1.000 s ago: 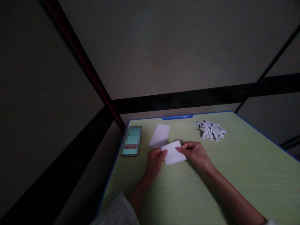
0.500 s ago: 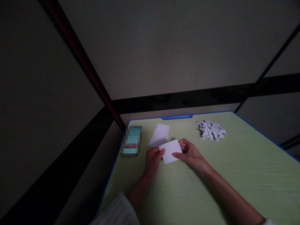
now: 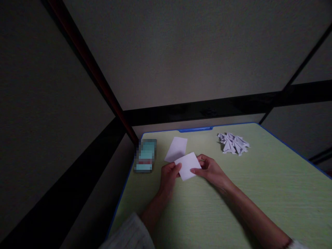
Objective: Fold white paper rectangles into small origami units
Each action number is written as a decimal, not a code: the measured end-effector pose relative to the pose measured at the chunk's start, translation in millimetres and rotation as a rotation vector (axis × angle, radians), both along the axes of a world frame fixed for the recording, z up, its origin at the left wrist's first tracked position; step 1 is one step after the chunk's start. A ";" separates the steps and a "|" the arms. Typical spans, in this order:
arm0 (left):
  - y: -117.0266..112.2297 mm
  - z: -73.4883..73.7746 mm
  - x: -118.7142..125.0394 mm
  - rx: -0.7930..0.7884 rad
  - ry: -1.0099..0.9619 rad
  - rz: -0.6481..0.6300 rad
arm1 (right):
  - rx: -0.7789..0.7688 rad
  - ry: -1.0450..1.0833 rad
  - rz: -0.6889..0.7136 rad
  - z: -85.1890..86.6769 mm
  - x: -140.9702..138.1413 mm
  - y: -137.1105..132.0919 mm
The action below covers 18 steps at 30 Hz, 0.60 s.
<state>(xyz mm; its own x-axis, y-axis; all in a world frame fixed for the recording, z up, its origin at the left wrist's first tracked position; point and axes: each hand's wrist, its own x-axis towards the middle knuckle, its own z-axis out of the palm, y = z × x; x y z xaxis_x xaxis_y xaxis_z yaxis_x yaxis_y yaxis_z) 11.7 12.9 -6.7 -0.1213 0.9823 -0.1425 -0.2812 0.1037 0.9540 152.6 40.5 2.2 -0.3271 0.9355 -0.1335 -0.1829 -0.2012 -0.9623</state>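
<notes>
A small white sheet of paper (image 3: 187, 166) is held between my two hands, above the light green table. My left hand (image 3: 169, 175) pinches its left edge, thumb on top. On the other side my right hand (image 3: 207, 168) grips the right edge, with the thumb lying across the front and the other fingers behind. Just beyond the held sheet, another white sheet of paper (image 3: 177, 148) lies flat, its near corner close to my left hand. The fingers behind the held sheet are partly hidden.
Several folded white paper pieces (image 3: 233, 143) lie in a cluster at the far right. A phone with a blurred screen (image 3: 146, 155) lies at the table's left edge. The table (image 3: 259, 180) has a blue rim and a blue handle (image 3: 196, 129), with a dark-banded wall (image 3: 166, 116) behind.
The held sheet has turned slightly, its far edge rising a little, while both hands keep their grip. The other things stay where they were.
</notes>
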 end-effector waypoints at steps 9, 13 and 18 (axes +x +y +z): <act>-0.9 1.9 0.8 0.001 0.027 0.004 | 0.003 0.012 -0.005 -1.7 -0.2 0.1; -0.1 0.4 0.2 -0.003 0.029 -0.003 | 0.001 0.015 -0.002 -1.7 -0.3 0.0; 0.4 -0.3 0.3 -0.015 -0.001 0.014 | 0.008 0.003 0.005 -2.3 -0.4 0.9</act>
<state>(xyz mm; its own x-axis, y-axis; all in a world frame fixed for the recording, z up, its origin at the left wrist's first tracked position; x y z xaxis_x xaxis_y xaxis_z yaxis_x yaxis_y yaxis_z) 12.0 13.3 -7.0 -0.1353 0.9782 -0.1577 -0.2833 0.1143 0.9522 152.2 41.4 -0.1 -0.3318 0.9350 -0.1249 -0.1848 -0.1943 -0.9634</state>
